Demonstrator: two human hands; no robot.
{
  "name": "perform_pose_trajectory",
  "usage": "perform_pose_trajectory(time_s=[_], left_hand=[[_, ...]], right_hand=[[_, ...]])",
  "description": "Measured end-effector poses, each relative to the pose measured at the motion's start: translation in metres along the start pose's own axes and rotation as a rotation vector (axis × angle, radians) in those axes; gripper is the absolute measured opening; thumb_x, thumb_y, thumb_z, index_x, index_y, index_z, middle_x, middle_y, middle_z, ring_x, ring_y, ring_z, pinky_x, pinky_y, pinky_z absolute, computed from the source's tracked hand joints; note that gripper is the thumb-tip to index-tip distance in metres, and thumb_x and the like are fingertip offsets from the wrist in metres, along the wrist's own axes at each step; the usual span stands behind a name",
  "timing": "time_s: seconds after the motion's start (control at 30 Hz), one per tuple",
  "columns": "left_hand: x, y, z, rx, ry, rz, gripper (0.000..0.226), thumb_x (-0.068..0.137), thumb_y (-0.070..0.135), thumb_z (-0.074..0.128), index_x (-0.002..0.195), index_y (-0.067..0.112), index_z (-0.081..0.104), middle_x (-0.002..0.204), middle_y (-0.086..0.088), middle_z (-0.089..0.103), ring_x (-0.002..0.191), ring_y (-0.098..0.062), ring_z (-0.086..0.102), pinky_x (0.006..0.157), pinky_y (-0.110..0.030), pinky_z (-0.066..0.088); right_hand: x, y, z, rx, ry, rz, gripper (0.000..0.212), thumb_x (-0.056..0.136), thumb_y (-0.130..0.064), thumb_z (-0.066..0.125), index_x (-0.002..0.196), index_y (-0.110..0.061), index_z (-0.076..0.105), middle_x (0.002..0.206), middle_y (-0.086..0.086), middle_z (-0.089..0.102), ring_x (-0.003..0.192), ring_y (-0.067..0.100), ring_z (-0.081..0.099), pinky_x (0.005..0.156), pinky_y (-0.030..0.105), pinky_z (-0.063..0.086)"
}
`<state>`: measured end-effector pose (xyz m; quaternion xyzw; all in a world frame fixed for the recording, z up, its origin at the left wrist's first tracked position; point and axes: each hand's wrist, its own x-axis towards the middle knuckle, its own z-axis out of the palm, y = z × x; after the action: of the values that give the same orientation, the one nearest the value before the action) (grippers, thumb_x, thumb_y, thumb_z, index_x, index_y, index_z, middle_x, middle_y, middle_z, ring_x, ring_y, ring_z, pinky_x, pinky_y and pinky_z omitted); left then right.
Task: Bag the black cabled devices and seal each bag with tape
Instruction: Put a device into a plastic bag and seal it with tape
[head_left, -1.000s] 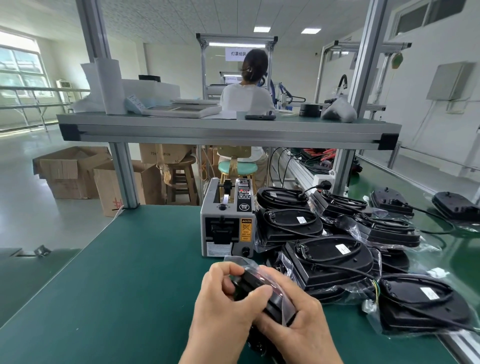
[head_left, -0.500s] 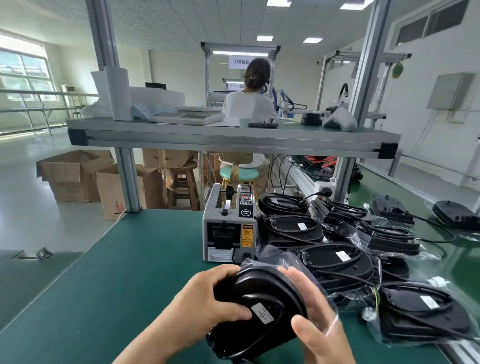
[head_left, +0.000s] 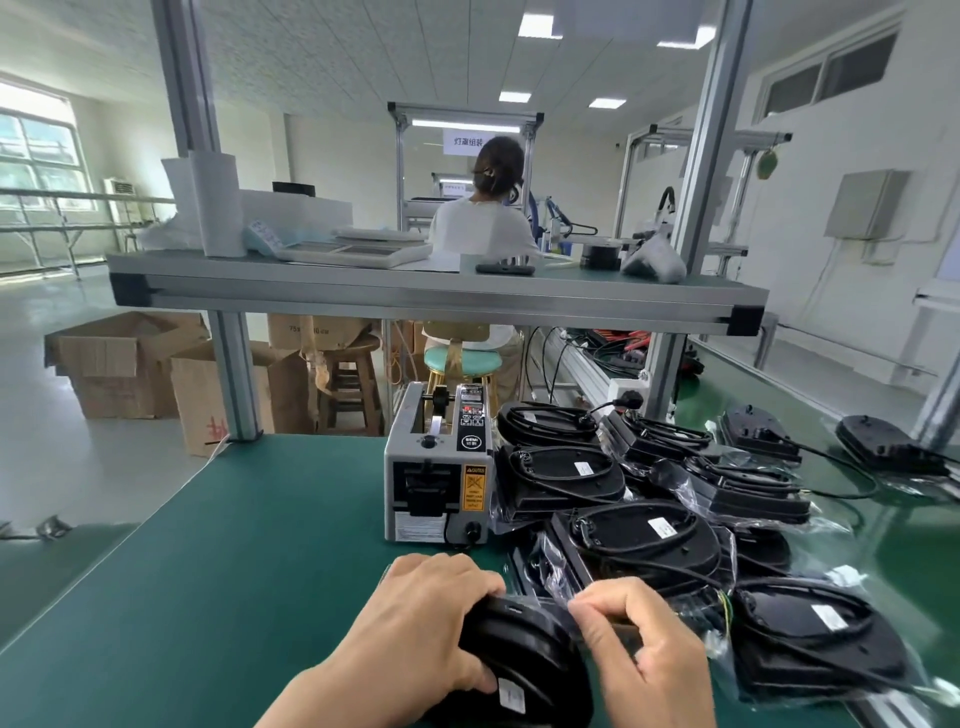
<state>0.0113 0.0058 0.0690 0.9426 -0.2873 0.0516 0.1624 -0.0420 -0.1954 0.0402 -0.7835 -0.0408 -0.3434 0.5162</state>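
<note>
On the green worktop (head_left: 234, 571), my left hand (head_left: 415, 623) is gripping the black cabled device (head_left: 524, 660), right hand (head_left: 639, 639) pinching its clear plastic bag (head_left: 557, 596) for taping.

Straight beyond the left fingers (head_left: 447, 571), the grey tape dispenser (head_left: 439, 483) carries a round black badge (head_left: 471, 441) reading "SEMI" and, below it, a yellow label (head_left: 475, 487) headed "CAUTION"; its finer print is too small to read. Far past it, high above the fingers, a white sign (head_left: 468, 141) reads "灯罩组装". Off to the left of the fingers, a cardboard box (head_left: 311, 332) shows "75x". The white sticker (head_left: 510, 693) on the black device (head_left: 524, 660) under the left fingers, and those on the bagged devices (head_left: 649, 540) beyond the bag (head_left: 558, 592) pinched by the right fingers (head_left: 608, 597), cannot be read.
</note>
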Motion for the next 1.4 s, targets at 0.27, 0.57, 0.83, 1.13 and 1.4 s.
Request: perform_pose_trajectory(time_s=[0.27, 0.57, 0.83, 1.13, 1.4], left_hand=[[0.007, 0.004, 0.003, -0.001, -0.133, 0.073, 0.067, 0.068, 0.049, 0.076, 0.129, 0.040, 0.050, 0.123, 0.021, 0.052, 0.122, 0.005, 0.035, 0.118, -0.033, 0.000], [0.002, -0.007, 0.009, -0.127, 0.122, 0.060, 0.070, 0.070, 0.041, 0.070, 0.138, 0.043, 0.051, 0.140, 0.036, 0.035, 0.138, 0.015, 0.010, 0.117, -0.022, -0.002], [0.050, -0.068, 0.012, -1.225, 0.544, -0.884, 0.007, 0.092, 0.012, 0.065, 0.093, 0.012, 0.072, 0.069, 0.002, 0.067, 0.055, -0.009, 0.053, 0.051, -0.021, 0.045], [0.105, -0.083, 0.021, -1.710, 0.398, -1.159, 0.024, 0.097, 0.023, 0.064, 0.078, 0.008, 0.061, 0.040, 0.007, 0.046, 0.029, 0.000, 0.039, 0.030, -0.011, 0.024], [0.124, -0.078, 0.021, -1.821, 0.533, -1.210, 0.022, 0.093, 0.017, 0.068, 0.114, 0.013, 0.061, 0.069, 0.002, 0.059, 0.025, -0.001, 0.043, 0.028, -0.010, 0.025]], right_hand=[[-0.006, 0.017, -0.024, 0.378, -0.429, 0.341, 0.063, 0.051, -0.033, 0.099, 0.107, -0.021, 0.073, 0.114, -0.006, 0.075, 0.107, 0.007, 0.070, 0.094, 0.018, 0.052], [-0.022, 0.032, -0.011, 0.468, -0.402, 0.332, 0.049, 0.048, -0.009, 0.088, 0.096, -0.011, 0.081, 0.104, 0.010, 0.077, 0.106, 0.016, 0.072, 0.086, 0.010, 0.049], [-0.039, 0.047, 0.014, 0.198, -0.261, 0.177, 0.049, 0.056, -0.017, 0.086, 0.104, -0.025, 0.077, 0.097, -0.005, 0.079, 0.091, 0.008, 0.075, 0.085, 0.009, 0.050], [-0.040, 0.047, 0.018, 0.283, -0.320, 0.290, 0.084, 0.036, -0.079, 0.085, 0.114, -0.060, 0.061, 0.111, -0.020, 0.074, 0.105, 0.000, 0.069, 0.091, 0.007, 0.047], [-0.039, 0.036, 0.014, 0.333, -0.367, 0.367, 0.068, 0.043, -0.034, 0.092, 0.109, -0.030, 0.072, 0.097, -0.018, 0.076, 0.094, -0.006, 0.070, 0.076, -0.001, 0.045]])
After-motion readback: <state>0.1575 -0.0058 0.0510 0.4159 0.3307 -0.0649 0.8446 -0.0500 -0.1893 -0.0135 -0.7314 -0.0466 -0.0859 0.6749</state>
